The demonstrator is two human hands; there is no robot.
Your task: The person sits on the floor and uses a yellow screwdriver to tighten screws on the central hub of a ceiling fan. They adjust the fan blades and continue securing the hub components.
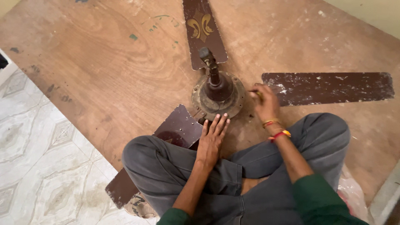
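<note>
An old brown ceiling fan lies on a wooden board (116,71), its round motor hub (217,96) and down rod (209,62) pointing up. My left hand (212,137) rests flat, fingers spread, against the hub's near edge beside the near blade (177,129). At the root of the right blade (329,87), my right hand (263,102) is closed around a small yellowish tool; its tip is hidden. The third blade (203,29), with a gold emblem, points away. I sit cross-legged in grey trousers.
Pale patterned floor tiles (37,158) lie left of the board. A crumpled plastic bag (354,193) sits by my right knee. A light wall edge (375,12) shows at the top right.
</note>
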